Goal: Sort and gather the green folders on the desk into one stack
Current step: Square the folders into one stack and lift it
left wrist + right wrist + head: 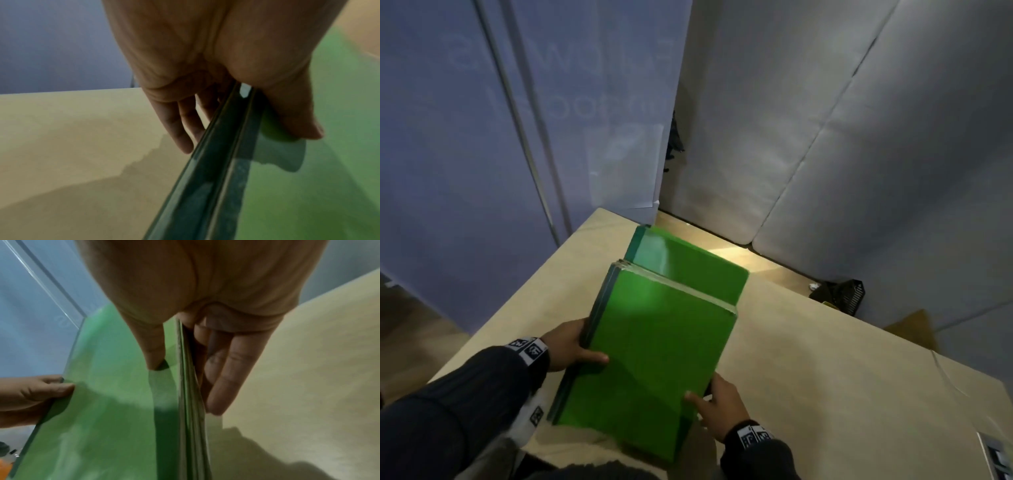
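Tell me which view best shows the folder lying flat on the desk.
The head view: the flat folder lies on the desk beyond the held stack, partly covered. The wrist views show only the held stack's edges, not that folder.

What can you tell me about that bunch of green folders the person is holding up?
The held folders are several thin, glossy bright-green covers bunched together, with darker spines on the left and pale paper edges on the right. They are lifted and tilted over the desk. The left hand grips the spine side, the right hand the opposite edge, thumbs on top. Another green folder lies flat beyond them.
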A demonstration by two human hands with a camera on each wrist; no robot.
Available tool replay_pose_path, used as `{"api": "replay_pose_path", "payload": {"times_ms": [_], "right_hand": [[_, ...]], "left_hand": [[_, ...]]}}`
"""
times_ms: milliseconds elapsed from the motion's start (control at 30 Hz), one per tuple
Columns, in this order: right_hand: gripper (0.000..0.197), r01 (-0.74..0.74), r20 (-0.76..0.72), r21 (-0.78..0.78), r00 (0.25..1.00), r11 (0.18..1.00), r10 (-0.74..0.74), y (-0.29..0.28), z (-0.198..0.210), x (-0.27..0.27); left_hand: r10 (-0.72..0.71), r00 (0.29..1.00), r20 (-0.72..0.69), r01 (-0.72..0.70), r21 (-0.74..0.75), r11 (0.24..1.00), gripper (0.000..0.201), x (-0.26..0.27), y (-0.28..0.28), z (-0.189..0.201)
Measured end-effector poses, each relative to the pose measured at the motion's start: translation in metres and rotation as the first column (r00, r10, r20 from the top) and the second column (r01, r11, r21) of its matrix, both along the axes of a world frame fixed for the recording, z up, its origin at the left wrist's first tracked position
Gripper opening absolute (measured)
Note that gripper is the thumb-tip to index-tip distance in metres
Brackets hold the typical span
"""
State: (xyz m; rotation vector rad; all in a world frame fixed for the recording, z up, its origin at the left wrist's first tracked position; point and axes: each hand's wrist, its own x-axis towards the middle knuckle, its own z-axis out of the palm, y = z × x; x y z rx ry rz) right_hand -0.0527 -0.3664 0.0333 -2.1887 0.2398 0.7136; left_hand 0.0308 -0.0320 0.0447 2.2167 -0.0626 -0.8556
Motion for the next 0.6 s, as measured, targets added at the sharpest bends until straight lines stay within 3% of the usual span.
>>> {"api": "replay_pose_path", "payload": {"times_ms": [67,133,267,367,500,533,600], "right_hand": [[0.028,-0.008,-0.096,0.035,0.995,0.999,0.012,0.016,-0.005,0.007],[0.026,-0.029,-0.164,0.063,0.986,0.998,0.039,0.032,-0.010,0.013],[0.044,-0.098,-0.234,0.046,0.966,0.994,0.106,0.060,-0.040,0.028],[0.060,-0.107,-0.296,0.006,0.949,0.994,0.104,0.079,-0.057,0.039],[0.024,-0.061,-0.376,0.039,0.924,0.997,0.071,0.108,-0.039,0.051],[0.031,-0.054,-0.378,0.022,0.924,0.998,0.058,0.113,-0.040,0.054],[0.072,-0.012,-0.373,-0.010,0.928,1.000,0.007,0.121,-0.058,0.060]], "left_hand": [[0.019,0.998,-0.058,-0.018,0.015,1.000,0.077,-0.001,0.016,-0.003],[-0.001,0.995,-0.097,0.007,0.063,0.998,0.070,-0.001,0.034,-0.008],[0.000,0.987,-0.161,0.027,0.163,0.986,0.067,0.011,0.064,-0.025],[0.003,0.984,-0.178,0.041,0.241,0.970,0.048,0.024,0.073,-0.028],[0.072,0.985,-0.158,-0.006,0.380,0.925,0.046,0.042,0.079,-0.030],[0.085,0.986,-0.146,-0.020,0.396,0.918,0.048,0.047,0.081,-0.032],[0.103,0.986,-0.132,-0.042,0.402,0.915,0.052,0.055,0.086,-0.034]]}}
